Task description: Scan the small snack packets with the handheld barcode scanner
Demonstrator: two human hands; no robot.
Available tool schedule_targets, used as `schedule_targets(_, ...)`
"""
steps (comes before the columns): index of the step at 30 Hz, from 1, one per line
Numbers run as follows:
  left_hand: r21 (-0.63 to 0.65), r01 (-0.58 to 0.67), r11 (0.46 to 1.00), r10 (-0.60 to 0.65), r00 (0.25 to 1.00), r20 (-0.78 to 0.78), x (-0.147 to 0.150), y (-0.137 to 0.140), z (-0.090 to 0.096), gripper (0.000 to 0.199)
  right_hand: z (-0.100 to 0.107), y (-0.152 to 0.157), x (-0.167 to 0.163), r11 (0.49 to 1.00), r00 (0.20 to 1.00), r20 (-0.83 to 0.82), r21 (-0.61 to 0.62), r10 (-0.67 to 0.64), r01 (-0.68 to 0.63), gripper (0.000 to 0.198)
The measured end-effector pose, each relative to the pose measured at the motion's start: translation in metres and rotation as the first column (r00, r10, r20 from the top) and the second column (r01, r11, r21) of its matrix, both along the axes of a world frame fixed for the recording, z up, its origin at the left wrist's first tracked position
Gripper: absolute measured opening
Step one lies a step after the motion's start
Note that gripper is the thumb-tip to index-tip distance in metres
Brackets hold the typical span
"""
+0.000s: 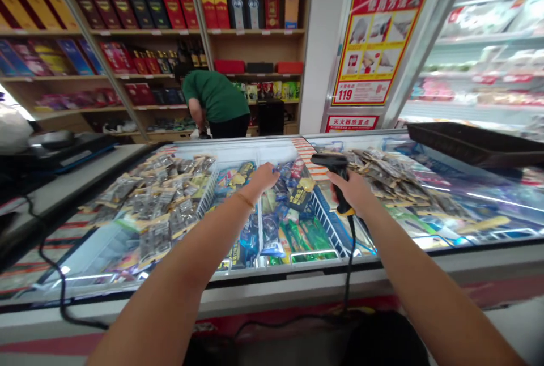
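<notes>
In my right hand (pixel 349 189) is a black barcode scanner (pixel 330 160) with a yellow-edged base and a cable hanging down. Its head points left over the freezer. My left hand (pixel 266 175) reaches over the open middle of the chest freezer (pixel 297 271), fingers curled inward. Dark blue packets (pixel 280 187) lie by its fingertips, and I cannot make out whether one is pinched. Below are a black packet with yellow print (pixel 301 195) and green packets (pixel 304 237) in a white wire basket (pixel 326 218).
Heaps of clear packets (pixel 159 199) lie left on the freezer glass, more packets (pixel 389 176) right. A black tray (pixel 471 144) sits at the far right. A person in a green shirt (pixel 219 96) bends by the shelves. The scanner cable (pixel 352 258) hangs over the front edge.
</notes>
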State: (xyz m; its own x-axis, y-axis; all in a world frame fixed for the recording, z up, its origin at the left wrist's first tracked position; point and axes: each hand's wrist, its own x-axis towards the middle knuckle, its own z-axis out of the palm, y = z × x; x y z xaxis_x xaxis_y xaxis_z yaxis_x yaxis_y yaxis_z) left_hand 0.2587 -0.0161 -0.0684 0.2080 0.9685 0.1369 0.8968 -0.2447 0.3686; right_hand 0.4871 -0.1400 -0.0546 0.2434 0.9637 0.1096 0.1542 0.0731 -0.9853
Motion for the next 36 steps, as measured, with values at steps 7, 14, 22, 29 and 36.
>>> schedule_targets(7,-0.161,-0.098,0.982,0.065,0.979,-0.195,-0.137,-0.028,0.036,0.037,-0.012,0.029,-0.049,0.986,0.987,0.030,0.040,0.159,-0.160,0.035)
schedule_targets(14,-0.261,-0.337,0.905,0.164,0.841,-0.515,-0.240,-0.114,0.041,0.032,-0.030,0.027,-0.049,0.989,0.989,-0.034,-0.008,0.146,-0.146,0.039)
schedule_targets(22,0.057,-0.252,0.966,0.240,0.790,-0.564,-0.199,-0.176,-0.019,0.045,-0.034,0.024,-0.046,0.988,0.987,-0.054,-0.036,0.150,-0.152,0.038)
schedule_targets(29,0.128,-0.120,0.985,0.168,0.853,-0.495,-0.144,-0.127,-0.033,0.054,-0.039,0.025,-0.043,0.985,0.984,-0.040,-0.002,0.172,-0.172,0.037)
schedule_targets(36,0.114,-0.286,0.952,0.308,0.886,-0.346,-0.124,-0.042,-0.031,0.055,-0.038,0.024,-0.039,0.990,0.989,-0.037,-0.011,0.143,-0.143,0.036)
